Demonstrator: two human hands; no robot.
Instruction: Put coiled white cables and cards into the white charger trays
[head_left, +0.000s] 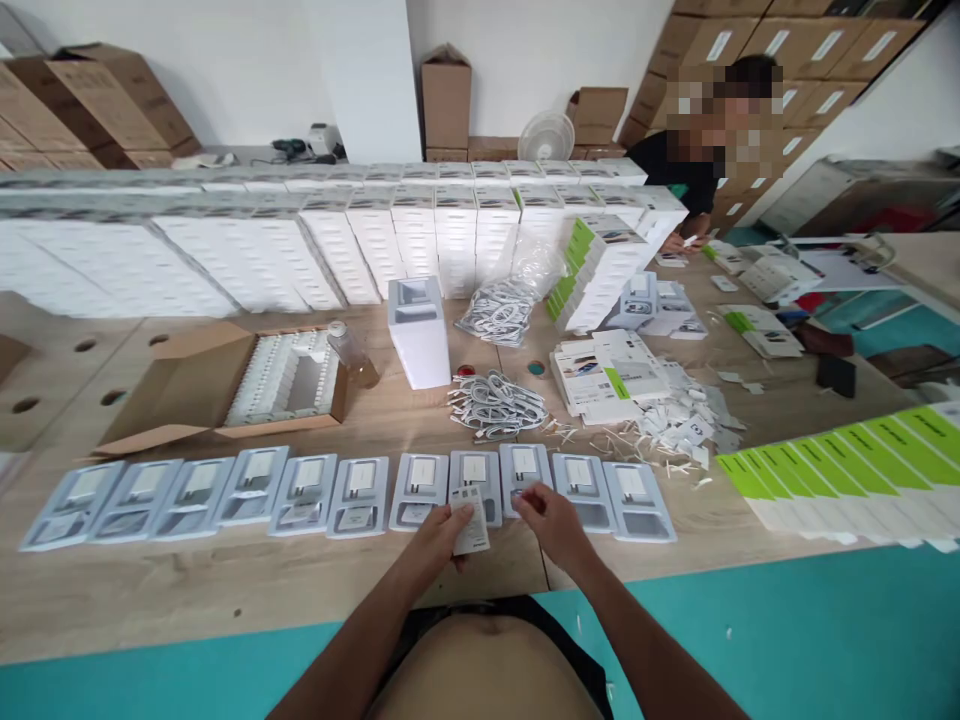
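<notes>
My left hand (pixel 442 535) is closed on a small stack of printed cards (pixel 471 522), held just in front of the row of trays. Over the lower compartment of one grey plastic tray (pixel 506 460) is my right hand (pixel 551 520), its fingers pinched together; whatever they hold is hidden. A white charger block (pixel 523 460) sits in the upper part of that tray. Farther left, a tray (pixel 343 525) has a folded paper in its lower compartment, as do several others there. At the right end, a tray (pixel 660 520) shows a charger block above a bare lower compartment.
Coiled white cables (pixel 496 405) and a stack of trays (pixel 420 345) stand behind the row. An opened carton (pixel 285 425) and a bottle (pixel 352 355) are left. White boxes (pixel 457 235) form a wall; green-and-white boxes (pixel 862 460) lie right. A co-worker (pixel 679 160) works at back right.
</notes>
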